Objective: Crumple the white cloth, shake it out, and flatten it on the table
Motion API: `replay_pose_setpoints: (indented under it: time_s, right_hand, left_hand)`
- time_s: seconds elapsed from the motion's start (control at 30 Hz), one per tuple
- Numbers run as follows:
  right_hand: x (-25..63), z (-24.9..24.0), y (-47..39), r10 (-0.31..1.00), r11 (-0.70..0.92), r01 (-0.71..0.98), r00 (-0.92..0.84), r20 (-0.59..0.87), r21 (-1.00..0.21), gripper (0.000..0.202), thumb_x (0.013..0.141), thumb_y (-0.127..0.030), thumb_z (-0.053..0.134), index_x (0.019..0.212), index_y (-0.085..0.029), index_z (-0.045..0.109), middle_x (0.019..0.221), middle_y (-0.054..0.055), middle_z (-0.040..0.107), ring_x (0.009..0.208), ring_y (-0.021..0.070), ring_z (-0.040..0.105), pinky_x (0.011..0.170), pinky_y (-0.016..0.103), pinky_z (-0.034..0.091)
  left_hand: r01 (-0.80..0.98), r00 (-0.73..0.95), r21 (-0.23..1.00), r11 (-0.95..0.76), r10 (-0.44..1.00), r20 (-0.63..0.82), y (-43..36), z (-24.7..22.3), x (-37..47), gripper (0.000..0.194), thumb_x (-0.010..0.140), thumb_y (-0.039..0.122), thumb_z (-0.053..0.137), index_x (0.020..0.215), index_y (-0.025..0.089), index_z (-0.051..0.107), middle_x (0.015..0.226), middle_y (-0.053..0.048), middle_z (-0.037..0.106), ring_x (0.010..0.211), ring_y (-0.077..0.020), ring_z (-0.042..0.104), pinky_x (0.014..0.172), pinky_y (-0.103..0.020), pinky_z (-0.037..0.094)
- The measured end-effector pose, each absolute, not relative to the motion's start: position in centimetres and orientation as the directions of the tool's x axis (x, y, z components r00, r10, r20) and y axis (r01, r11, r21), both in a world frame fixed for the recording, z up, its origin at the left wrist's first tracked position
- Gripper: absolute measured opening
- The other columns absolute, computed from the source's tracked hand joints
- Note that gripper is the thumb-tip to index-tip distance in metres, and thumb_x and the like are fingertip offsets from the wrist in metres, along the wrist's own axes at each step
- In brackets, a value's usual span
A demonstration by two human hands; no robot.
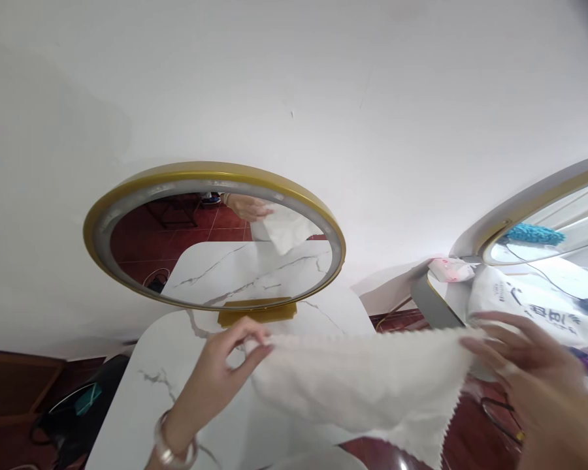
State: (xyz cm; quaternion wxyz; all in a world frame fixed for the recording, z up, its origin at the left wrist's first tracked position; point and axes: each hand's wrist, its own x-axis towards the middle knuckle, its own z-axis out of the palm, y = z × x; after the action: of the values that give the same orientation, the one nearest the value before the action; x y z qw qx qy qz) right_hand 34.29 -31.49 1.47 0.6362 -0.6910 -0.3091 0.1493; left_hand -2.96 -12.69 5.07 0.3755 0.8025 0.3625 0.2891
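Note:
A white cloth (pixel 357 372) with zigzag-cut edges hangs stretched between my two hands, above the marbled white table and its right edge. My left hand (pixel 228 359), with a bracelet on the wrist, pinches the cloth's upper left corner between thumb and fingers. At the upper right corner, my right hand (pixel 529 365) grips the cloth; it is somewhat blurred. The cloth's lower part sags in folds. Part of the cloth and one hand show again in the oval mirror (pixel 215 171).
The gold-framed mirror stands on the marbled table (pixel 149 346) against a white wall. To the right are a second mirror (pixel 543 202), a tissue pack (pixel 451 269), a printed white bag (pixel 500 294) and a blue fluffy duster (pixel 536 234). A black bag (pixel 98 405) is at lower left.

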Motion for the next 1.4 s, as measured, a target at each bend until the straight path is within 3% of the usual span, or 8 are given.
replay_pose_setpoints:
  time_s: [0.1,0.2,0.37,0.53,0.7,0.9,1.03,1.4]
  right_hand:
    - [34.2,-1.4,-25.3,0.6,-0.097,0.075,0.8,0.002,-0.992,0.053,0.055,-0.043,0.085,0.1,-0.023,0.066,0.074,0.0,0.064,0.056,0.014,0.061,0.046,0.026,0.049]
    - [33.7,-7.1,-21.2,0.682,-0.005,0.072,0.729,0.049,-0.997,0.069,0.06,-0.053,0.079,0.116,-0.019,0.057,0.105,0.011,0.067,0.091,0.0245,0.068,0.078,0.038,0.057]
    - [30.2,-17.8,-20.6,0.799,-0.185,0.472,0.583,0.148,-0.862,0.055,0.081,-0.056,0.058,0.12,-0.018,0.058,0.122,0.016,0.061,0.114,0.0302,0.058,0.098,0.052,0.046]
    - [26.1,-23.7,-19.7,0.935,-0.196,0.817,0.322,0.148,-0.543,0.049,0.093,-0.048,0.042,0.139,-0.03,0.044,0.149,0.012,0.037,0.14,0.0344,0.028,0.105,0.066,0.028]
    - [25.6,-24.7,-15.8,0.958,-0.264,0.933,0.283,0.042,-0.245,0.056,0.09,-0.05,0.049,0.143,-0.036,0.039,0.156,0.013,0.021,0.143,0.0399,0.013,0.099,0.077,0.011]
    - [27.1,-24.1,-11.2,0.986,-0.163,0.965,0.169,0.01,-0.205,0.051,0.095,-0.043,0.036,0.145,-0.033,0.034,0.156,0.009,0.023,0.144,0.0348,0.013,0.101,0.076,0.003]
    - [29.8,-24.4,-10.1,0.986,-0.161,0.967,0.168,0.018,-0.196,0.049,0.096,-0.045,0.034,0.144,-0.033,0.037,0.155,0.009,0.026,0.143,0.0314,0.016,0.105,0.072,-0.001]
    - [34.7,-24.7,-14.1,0.947,-0.284,0.948,0.301,0.111,-0.142,0.047,0.098,-0.039,0.032,0.145,-0.032,0.037,0.154,0.005,0.029,0.141,0.0285,0.025,0.105,0.047,0.033]
  left_hand:
    - [0.41,0.583,0.702,-0.582,0.759,0.289,-10.3,1.0,0.9,0.024,0.089,0.019,0.045,0.073,0.022,0.063,0.094,-0.002,0.07,0.088,-0.018,0.065,0.081,-0.033,0.055]
    - [0.568,0.477,0.548,-0.614,0.788,0.389,-8.9,-5.0,4.5,0.035,0.085,0.005,0.038,0.089,0.021,0.069,0.111,-0.007,0.066,0.109,-0.0228,0.058,0.099,-0.046,0.046]
    - [0.606,0.641,0.453,-0.654,0.739,0.209,-10.4,-16.1,6.9,0.039,0.088,0.011,0.039,0.118,0.021,0.062,0.123,-0.009,0.062,0.118,-0.0226,0.055,0.099,-0.043,0.048]
    - [0.679,0.636,0.382,-0.627,0.762,0.12,-10.6,-22.9,7.8,0.051,0.09,0.028,0.045,0.14,0.02,0.042,0.152,-0.012,0.033,0.142,-0.0308,0.026,0.111,-0.052,0.034]
    - [0.753,0.557,0.344,-0.561,0.822,0.122,-8.4,-23.8,11.1,0.054,0.089,0.032,0.049,0.141,0.022,0.041,0.15,-0.015,0.035,0.139,-0.0364,0.028,0.111,-0.06,0.025]
    - [0.802,0.477,0.367,-0.471,0.875,0.079,-5.5,-23.4,14.6,0.038,0.092,0.027,0.041,0.125,0.019,0.057,0.121,-0.015,0.063,0.117,-0.0351,0.053,0.102,-0.059,0.034]
    - [0.77,0.518,0.388,-0.507,0.851,0.084,-4.3,-23.8,16.8,0.037,0.093,0.029,0.037,0.118,0.012,0.06,0.122,-0.018,0.061,0.121,-0.0364,0.049,0.106,-0.057,0.029]
    - [0.594,0.761,0.315,-0.74,0.644,0.075,-5.0,-24.2,20.1,0.056,0.093,0.04,0.041,0.146,0.022,0.033,0.151,-0.013,0.035,0.138,-0.0328,0.032,0.108,-0.052,0.03]
